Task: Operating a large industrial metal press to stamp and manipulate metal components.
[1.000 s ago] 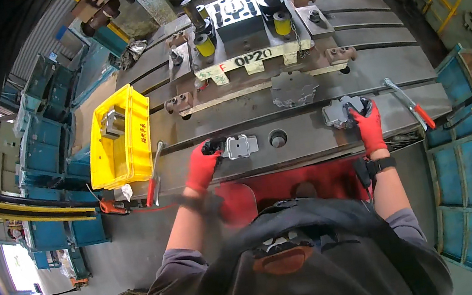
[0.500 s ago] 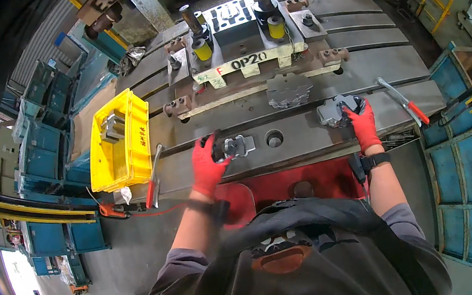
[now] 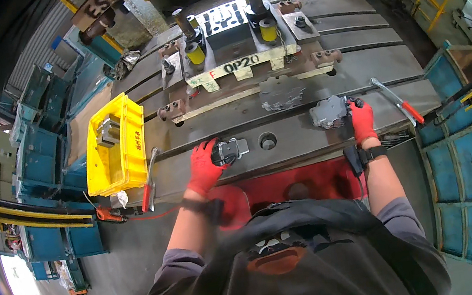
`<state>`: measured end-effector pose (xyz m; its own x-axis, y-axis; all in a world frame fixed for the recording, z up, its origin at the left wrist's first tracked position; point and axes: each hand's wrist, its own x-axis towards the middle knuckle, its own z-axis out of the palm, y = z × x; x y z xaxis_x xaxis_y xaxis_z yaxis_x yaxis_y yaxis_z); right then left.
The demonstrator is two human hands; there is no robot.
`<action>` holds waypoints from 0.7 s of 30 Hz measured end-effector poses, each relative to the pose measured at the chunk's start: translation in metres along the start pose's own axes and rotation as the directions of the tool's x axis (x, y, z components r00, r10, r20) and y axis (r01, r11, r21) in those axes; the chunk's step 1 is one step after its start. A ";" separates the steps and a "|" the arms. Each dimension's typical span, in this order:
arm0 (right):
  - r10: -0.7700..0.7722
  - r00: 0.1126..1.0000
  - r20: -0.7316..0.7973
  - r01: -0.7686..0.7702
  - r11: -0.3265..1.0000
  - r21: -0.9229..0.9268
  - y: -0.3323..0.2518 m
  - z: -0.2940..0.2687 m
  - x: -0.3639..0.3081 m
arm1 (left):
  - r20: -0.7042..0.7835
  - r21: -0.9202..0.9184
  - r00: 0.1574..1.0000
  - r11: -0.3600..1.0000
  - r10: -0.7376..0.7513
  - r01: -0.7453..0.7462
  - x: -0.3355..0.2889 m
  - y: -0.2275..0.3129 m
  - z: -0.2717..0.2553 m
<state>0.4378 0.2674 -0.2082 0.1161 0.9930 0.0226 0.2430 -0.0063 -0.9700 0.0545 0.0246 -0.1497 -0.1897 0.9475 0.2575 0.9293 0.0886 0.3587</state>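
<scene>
My left hand, in a red glove with black fingers, is wrapped round the left end of a small grey metal part at the table's front. Its fingers partly cover the part. Off to the right, my right hand, gloved alike, has its fingers closed at the right edge of flat grey metal plates. These plates have an irregular outline and rest on the table. A similar dark metal plate lies farther back between the two hands.
A die block with upright posts stands on the slotted steel table. The yellow bin at left holds metal blocks. Red-handled locking pliers lie beside it; another pair lies at right. A round hole sits between my hands.
My left hand has closed in on the small metal part and now covers more of its left end. My right hand's fingers have drawn back from on top of the plates to their right edge.
</scene>
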 end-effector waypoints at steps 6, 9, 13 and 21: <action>0.021 0.995 -0.095 -0.031 0.994 -0.107 -0.013 -0.004 -0.005 | 0.027 -0.290 0.998 0.955 -0.057 0.062 -0.005 -0.014 0.001; -0.095 0.980 -0.177 0.073 0.989 -0.129 -0.018 -0.004 -0.013 | -0.101 -0.391 0.991 0.919 -0.093 0.046 -0.012 -0.027 0.005; -0.501 0.823 -0.268 0.413 0.852 -0.322 -0.018 -0.006 -0.015 | -0.128 -0.793 0.929 0.599 -0.346 0.114 -0.036 -0.039 0.008; -0.084 0.972 -0.221 0.159 0.923 0.351 -0.070 -0.012 -0.025 | 0.446 -0.796 0.787 0.213 -0.426 0.566 -0.093 -0.045 -0.039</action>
<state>0.4296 0.2418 -0.1382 0.3049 0.9394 0.1565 -0.0953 0.1936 -0.9764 0.0178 -0.0796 -0.1553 -0.4033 0.8453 -0.3505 -0.1623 0.3108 0.9365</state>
